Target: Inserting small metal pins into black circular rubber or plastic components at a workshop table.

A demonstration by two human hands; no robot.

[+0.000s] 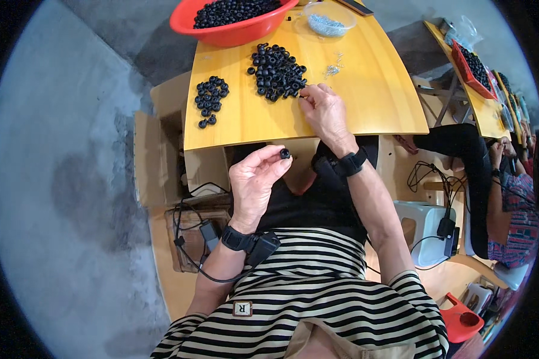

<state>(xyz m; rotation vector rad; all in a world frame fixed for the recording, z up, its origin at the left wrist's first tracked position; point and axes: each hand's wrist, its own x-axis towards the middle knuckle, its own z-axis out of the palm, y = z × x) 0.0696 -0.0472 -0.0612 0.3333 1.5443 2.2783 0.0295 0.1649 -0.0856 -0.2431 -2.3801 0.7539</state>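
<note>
My left hand (254,182) is just off the table's near edge, thumb and fingers pinching a small round black plastic piece (285,154) with a hole in it. On the table, my right hand (326,112) reaches to the right edge of a large pile of similar black pieces (275,72). Its thumb and forefinger are pinched together there; whatever is between them is hidden. A smaller group of black pieces (211,96) lies to the left of the pile. Tiny silvery metal parts (333,69) are scattered beyond my right hand.
A red basin (233,37) full of black pieces and a clear tub (329,21) of small metal parts stand at the far side of the wooden table (383,102). An open cardboard box (156,155) sits below left. Another person (509,209) works at a table on the right.
</note>
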